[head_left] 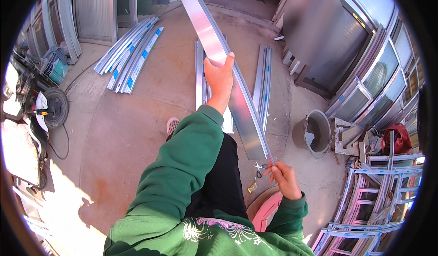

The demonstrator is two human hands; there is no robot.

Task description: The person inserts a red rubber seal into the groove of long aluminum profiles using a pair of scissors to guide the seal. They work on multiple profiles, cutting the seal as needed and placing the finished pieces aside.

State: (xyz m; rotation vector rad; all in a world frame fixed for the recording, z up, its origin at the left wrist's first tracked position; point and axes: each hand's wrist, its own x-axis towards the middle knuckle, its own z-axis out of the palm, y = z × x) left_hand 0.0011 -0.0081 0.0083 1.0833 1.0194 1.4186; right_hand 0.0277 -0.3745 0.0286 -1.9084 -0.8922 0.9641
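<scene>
A long silvery aluminium profile [246,135] slants across the middle, its far end reaching past the top edge. My left hand [220,78] is closed round it about midway, thumb on the right edge. At the near end, my right hand [284,177] pinches a thin strip [272,159] that runs off the profile's right edge; its material is too small to tell. Just left of those fingers, on the floor below, lie scissors [259,170] with dark handles. A small yellowish item [252,186] sits close to them.
Blue-taped profiles [132,57] lie in a bundle at the far left; more profiles [262,82] lie beyond my hands. A grey bucket [315,133], frames [374,192] and a pink stool [267,210] are at right. A scooter [32,119] stands left. Panels [93,12] lean behind.
</scene>
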